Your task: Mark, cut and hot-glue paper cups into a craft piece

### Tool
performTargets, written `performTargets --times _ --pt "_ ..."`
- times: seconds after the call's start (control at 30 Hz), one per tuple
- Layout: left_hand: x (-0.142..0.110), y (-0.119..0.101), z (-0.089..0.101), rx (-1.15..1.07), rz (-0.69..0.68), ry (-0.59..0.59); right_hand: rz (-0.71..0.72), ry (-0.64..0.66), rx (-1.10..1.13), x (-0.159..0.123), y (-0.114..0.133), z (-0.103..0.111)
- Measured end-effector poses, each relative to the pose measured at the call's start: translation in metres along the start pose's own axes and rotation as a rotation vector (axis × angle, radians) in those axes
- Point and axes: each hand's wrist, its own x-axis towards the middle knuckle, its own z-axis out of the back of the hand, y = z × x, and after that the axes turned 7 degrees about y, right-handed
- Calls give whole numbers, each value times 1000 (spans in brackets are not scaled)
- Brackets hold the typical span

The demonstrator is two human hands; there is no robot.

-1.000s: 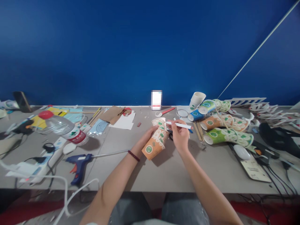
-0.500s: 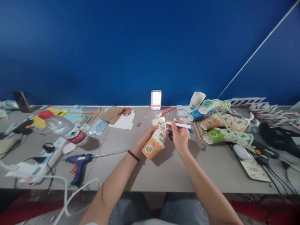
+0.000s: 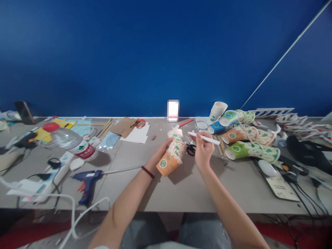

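Observation:
My left hand (image 3: 163, 149) is wrapped round an orange patterned paper cup (image 3: 171, 155), held tilted with its base toward me and its mouth away, above the grey table (image 3: 181, 186). My right hand (image 3: 203, 149) is closed on a white pen (image 3: 203, 138), which lies across the fingers, pointing left toward the cup's mouth but a little apart from it. Black-handled scissors (image 3: 191, 148) lie on the table between the two hands.
Stacks of patterned paper cups (image 3: 249, 147) lie on their sides at the right, with wooden sticks (image 3: 219, 144) beside them. A blue glue gun (image 3: 86, 180), a water bottle (image 3: 71, 141), a power strip (image 3: 38, 183) and cables fill the left. Paper and cardboard scraps (image 3: 129, 129) lie behind.
My right hand has drawn the pen back to the right, away from the cup's mouth, and the scissors now show between the hands. The cup has tipped slightly.

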Motion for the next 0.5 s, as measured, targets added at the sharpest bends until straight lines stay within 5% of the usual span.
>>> performTargets --times 0.5 --pt "4 0 -6 -19 30 116 -119 58 -27 -2 4 -1"
